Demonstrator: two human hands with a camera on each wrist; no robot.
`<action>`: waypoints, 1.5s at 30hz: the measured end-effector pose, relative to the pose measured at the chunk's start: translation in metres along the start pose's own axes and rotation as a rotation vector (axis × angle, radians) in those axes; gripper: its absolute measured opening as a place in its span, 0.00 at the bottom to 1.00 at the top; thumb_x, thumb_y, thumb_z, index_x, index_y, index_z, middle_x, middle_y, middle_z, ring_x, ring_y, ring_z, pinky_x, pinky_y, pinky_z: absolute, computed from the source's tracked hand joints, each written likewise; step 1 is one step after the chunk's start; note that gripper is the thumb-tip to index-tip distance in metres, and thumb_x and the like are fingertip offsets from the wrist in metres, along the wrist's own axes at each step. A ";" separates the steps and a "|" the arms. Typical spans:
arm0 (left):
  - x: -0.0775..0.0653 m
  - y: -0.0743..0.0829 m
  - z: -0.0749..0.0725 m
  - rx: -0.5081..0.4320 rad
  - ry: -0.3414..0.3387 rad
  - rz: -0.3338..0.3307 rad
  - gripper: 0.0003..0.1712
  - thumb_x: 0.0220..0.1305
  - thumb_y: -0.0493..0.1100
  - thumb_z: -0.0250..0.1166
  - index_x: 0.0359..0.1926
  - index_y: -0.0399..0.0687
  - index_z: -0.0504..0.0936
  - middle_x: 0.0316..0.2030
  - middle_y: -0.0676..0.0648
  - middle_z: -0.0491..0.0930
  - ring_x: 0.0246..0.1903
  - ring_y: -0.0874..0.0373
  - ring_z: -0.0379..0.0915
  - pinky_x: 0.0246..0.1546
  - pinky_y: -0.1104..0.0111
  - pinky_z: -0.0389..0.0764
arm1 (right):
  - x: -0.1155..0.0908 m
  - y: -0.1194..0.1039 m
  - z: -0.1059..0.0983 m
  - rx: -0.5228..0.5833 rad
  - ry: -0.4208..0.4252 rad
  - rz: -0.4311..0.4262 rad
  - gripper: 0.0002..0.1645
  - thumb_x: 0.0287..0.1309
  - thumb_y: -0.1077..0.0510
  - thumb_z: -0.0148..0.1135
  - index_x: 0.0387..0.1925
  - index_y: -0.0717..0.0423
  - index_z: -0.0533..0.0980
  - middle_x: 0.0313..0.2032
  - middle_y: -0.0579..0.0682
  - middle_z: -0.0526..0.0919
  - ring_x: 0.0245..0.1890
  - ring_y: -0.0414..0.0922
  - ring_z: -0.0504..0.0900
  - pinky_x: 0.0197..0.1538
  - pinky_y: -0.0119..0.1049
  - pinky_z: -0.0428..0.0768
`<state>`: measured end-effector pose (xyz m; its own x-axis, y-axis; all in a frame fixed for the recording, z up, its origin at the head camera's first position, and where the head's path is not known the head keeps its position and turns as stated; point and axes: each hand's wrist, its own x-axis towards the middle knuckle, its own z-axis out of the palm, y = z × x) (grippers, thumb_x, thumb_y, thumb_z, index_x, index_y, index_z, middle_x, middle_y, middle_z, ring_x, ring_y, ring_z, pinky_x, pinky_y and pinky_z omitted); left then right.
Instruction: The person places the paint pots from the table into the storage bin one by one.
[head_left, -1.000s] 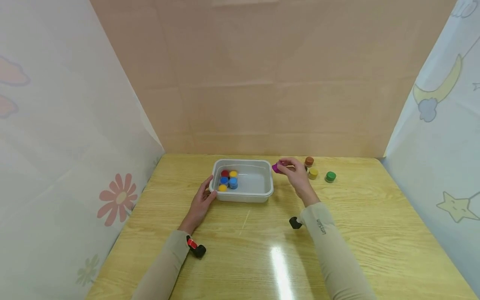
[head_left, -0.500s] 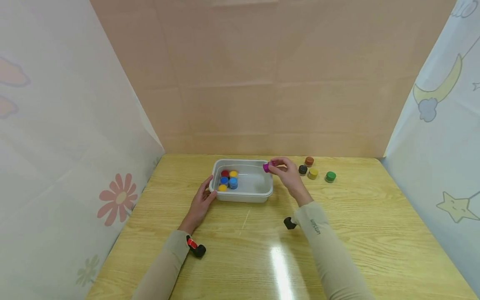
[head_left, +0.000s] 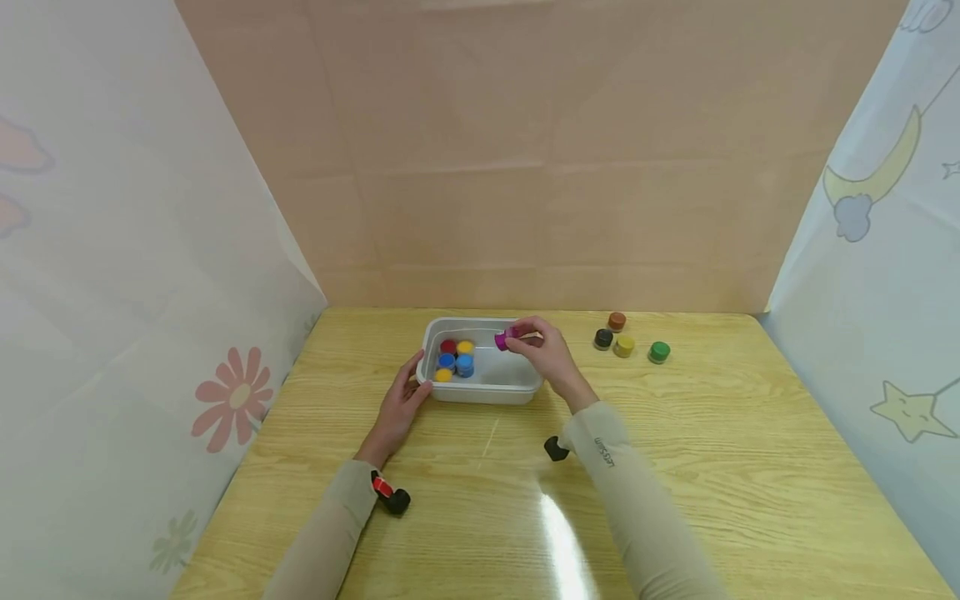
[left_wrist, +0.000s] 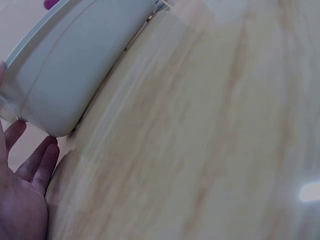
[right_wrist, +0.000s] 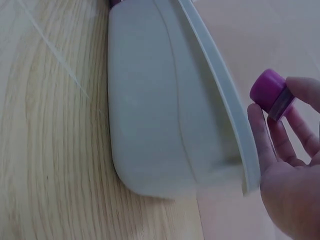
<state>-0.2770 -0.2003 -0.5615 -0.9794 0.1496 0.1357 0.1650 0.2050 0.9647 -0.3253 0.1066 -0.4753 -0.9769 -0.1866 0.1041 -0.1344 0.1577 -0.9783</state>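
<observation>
Before brown backdrop [head_left: 480, 167], wooden table [head_left: 465, 517]; spread left hand [head_left: 397, 410] touches tub [head_left: 483, 396], right hand [head_left: 550, 354] pinches purple jar [right_wrist: 268, 90].

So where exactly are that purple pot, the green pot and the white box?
Purple pot [right_wrist: 266, 89]: right wrist view, on its purple side.
Green pot [head_left: 659, 350]: head view, on its green lid.
White box [head_left: 477, 397]: head view, on its outer wall nearest the person.

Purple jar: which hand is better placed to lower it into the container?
Probably the right hand: it holds the purple jar over the container, whereas the left hand touches the container's left end.
</observation>
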 end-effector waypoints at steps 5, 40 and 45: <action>-0.001 0.001 0.000 0.013 0.000 -0.006 0.35 0.77 0.59 0.59 0.79 0.79 0.58 0.79 0.52 0.57 0.68 0.44 0.71 0.69 0.46 0.71 | 0.004 0.001 0.015 -0.048 -0.099 -0.053 0.20 0.69 0.58 0.68 0.59 0.61 0.77 0.51 0.60 0.81 0.46 0.58 0.85 0.55 0.51 0.86; 0.002 0.005 0.002 0.018 -0.010 -0.018 0.36 0.79 0.52 0.58 0.81 0.69 0.56 0.80 0.47 0.56 0.69 0.42 0.70 0.71 0.47 0.70 | 0.027 0.007 0.046 -0.448 -0.422 -0.077 0.15 0.58 0.58 0.77 0.46 0.55 0.85 0.44 0.51 0.88 0.50 0.51 0.83 0.54 0.41 0.81; -0.002 0.015 0.000 0.025 -0.024 -0.051 0.37 0.80 0.49 0.56 0.83 0.62 0.52 0.80 0.42 0.55 0.70 0.39 0.68 0.71 0.47 0.70 | 0.032 0.011 0.052 -0.476 -0.469 -0.085 0.13 0.59 0.59 0.77 0.46 0.54 0.86 0.43 0.50 0.89 0.47 0.49 0.85 0.49 0.36 0.84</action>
<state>-0.2724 -0.1977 -0.5477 -0.9836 0.1611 0.0806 0.1179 0.2374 0.9642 -0.3498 0.0520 -0.4915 -0.7987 -0.6015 -0.0167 -0.3712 0.5144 -0.7731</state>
